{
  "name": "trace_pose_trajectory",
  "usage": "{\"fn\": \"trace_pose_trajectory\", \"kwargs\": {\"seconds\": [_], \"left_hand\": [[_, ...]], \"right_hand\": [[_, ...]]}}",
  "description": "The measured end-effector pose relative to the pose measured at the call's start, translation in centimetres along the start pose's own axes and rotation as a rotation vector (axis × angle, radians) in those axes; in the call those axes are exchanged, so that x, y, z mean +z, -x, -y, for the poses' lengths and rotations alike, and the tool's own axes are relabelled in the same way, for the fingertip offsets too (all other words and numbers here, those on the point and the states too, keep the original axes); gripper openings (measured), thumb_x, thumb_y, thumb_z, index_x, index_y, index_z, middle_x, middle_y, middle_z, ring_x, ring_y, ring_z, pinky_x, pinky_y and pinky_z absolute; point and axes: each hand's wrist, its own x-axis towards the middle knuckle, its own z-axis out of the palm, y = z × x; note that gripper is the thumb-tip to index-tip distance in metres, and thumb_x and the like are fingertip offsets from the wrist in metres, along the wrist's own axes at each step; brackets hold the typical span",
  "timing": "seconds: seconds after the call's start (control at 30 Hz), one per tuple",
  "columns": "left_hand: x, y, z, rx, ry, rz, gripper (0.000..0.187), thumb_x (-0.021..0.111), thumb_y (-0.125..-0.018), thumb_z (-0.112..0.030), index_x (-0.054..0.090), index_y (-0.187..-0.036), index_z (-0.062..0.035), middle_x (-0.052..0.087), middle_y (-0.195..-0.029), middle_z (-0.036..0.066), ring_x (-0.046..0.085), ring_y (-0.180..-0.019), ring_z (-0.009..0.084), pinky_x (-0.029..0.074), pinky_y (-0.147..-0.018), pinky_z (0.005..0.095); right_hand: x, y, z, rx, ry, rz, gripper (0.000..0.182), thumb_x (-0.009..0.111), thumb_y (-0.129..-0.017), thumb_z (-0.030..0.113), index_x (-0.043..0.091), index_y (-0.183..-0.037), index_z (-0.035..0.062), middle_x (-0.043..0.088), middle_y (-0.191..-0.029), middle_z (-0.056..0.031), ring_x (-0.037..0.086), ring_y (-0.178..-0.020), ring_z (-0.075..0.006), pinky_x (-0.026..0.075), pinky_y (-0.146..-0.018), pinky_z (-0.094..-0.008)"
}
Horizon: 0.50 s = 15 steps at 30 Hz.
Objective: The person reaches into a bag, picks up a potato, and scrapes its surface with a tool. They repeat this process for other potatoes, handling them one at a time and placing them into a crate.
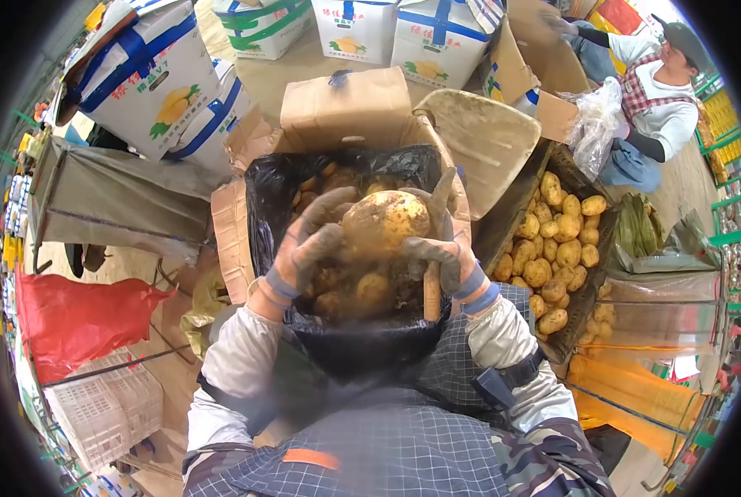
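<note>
A large potato (385,222), partly coated with soil, is held up between my two gloved hands over a cardboard box lined with a black plastic bag (263,178). My left hand (311,242) is closed around the potato's left side. My right hand (447,253) grips a wooden-handled knife (431,291), whose dull blade appears to point away from me. Its fingers also rest against the potato's right side. Below, more soil-covered potatoes (374,290) lie in the lined box, partly hidden by my hands.
To the right stands a long crate of cleaner potatoes (557,248). A worn board (482,141) leans by the box. Printed cartons (159,91) line the back and left. A co-worker (656,99) with a clear plastic bag (593,124) is at the upper right.
</note>
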Motion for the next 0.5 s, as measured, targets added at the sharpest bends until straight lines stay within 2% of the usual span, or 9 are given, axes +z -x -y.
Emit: {"fn": "trace_pose_trajectory", "kwargs": {"seconds": [0.03, 0.07, 0.17, 0.2, 0.4, 0.5], "left_hand": [[1.0, 0.1, 0.1, 0.004, 0.001, 0.040, 0.063, 0.062, -0.098, -0.033, 0.044, -0.149, -0.0016, 0.058, -0.137, 0.011, 0.057, -0.121, 0.0181, 0.046, -0.104, 0.0322], [2.2, 0.2, -0.2, -0.042, 0.008, 0.029, 0.076, 0.069, -0.088, -0.038, 0.042, -0.150, -0.0013, 0.057, -0.138, 0.013, 0.060, -0.117, 0.0205, 0.054, -0.092, 0.0326], [1.4, -0.1, 1.3, 0.030, -0.081, 0.034, 0.076, 0.071, -0.087, -0.036, 0.045, -0.148, 0.0002, 0.057, -0.139, 0.013, 0.058, -0.121, 0.0212, 0.050, -0.100, 0.0340], [2.0, 0.3, 0.6, -0.027, -0.011, 0.022, 0.073, 0.071, -0.086, -0.034, 0.048, -0.145, 0.0011, 0.059, -0.137, 0.014, 0.057, -0.124, 0.0215, 0.044, -0.106, 0.0346], [1.7, 0.1, 1.3, -0.040, -0.055, -0.014, 0.067, 0.071, -0.087, -0.031, 0.052, -0.142, 0.0020, 0.061, -0.134, 0.013, 0.057, -0.123, 0.0206, 0.044, -0.106, 0.0342], [1.5, 0.1, 1.8, -0.027, -0.036, -0.021, 0.067, 0.072, -0.087, -0.031, 0.052, -0.142, 0.0021, 0.061, -0.135, 0.013, 0.057, -0.123, 0.0207, 0.045, -0.106, 0.0344]], "right_hand": [[-0.2, 0.1, -0.7, 0.005, 0.054, -0.011, 0.068, 0.077, -0.081, 0.004, 0.047, -0.143, 0.0017, 0.065, -0.119, -0.0093, 0.066, -0.097, -0.0157, 0.057, -0.079, -0.0274], [-0.3, 0.0, -1.4, 0.009, 0.108, -0.021, 0.069, 0.078, -0.080, 0.003, 0.048, -0.142, 0.0023, 0.065, -0.119, -0.0092, 0.066, -0.098, -0.0159, 0.057, -0.078, -0.0275], [0.1, 0.4, -1.5, 0.069, 0.139, -0.051, 0.069, 0.080, -0.079, 0.002, 0.050, -0.141, 0.0050, 0.065, -0.117, -0.0086, 0.066, -0.095, -0.0151, 0.057, -0.075, -0.0267], [0.2, 0.5, -1.4, 0.096, 0.127, -0.065, 0.069, 0.080, -0.079, 0.001, 0.051, -0.141, 0.0061, 0.065, -0.116, -0.0083, 0.066, -0.093, -0.0146, 0.057, -0.073, -0.0262], [-0.2, 0.7, -2.0, 0.198, 0.068, -0.106, 0.068, 0.079, -0.080, 0.002, 0.052, -0.141, 0.0096, 0.067, -0.102, -0.0069, 0.062, -0.067, -0.0105, 0.051, -0.055, -0.0239], [-0.1, 0.5, -2.2, 0.212, 0.079, -0.115, 0.068, 0.078, -0.080, 0.003, 0.052, -0.142, 0.0115, 0.067, -0.098, -0.0071, 0.060, -0.060, -0.0104, 0.048, -0.049, -0.0237]]}}
